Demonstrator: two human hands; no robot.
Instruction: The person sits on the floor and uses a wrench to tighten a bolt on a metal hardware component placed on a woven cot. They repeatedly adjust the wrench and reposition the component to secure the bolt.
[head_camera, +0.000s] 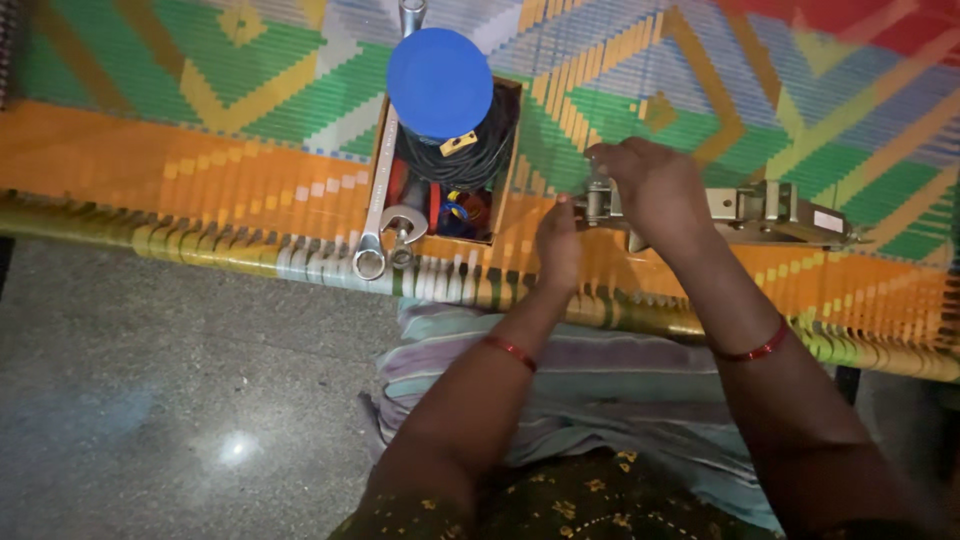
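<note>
A grey metal hinged bracket (775, 212) lies on a colourful woven mat (200, 160). My right hand (650, 190) is closed over its left end. My left hand (557, 245) rests just below and left of that end, fingers pinched at the metal part. Each wrist carries a red bangle. What the left fingers grip is too small to make out.
An open wooden box (505, 150) to the left holds a blue-capped spool of black wire (442, 85), small parts and two wrenches (385, 225) leaning over its front. Grey stone floor (180, 400) lies below the mat's edge. Striped cloth covers my lap (600, 385).
</note>
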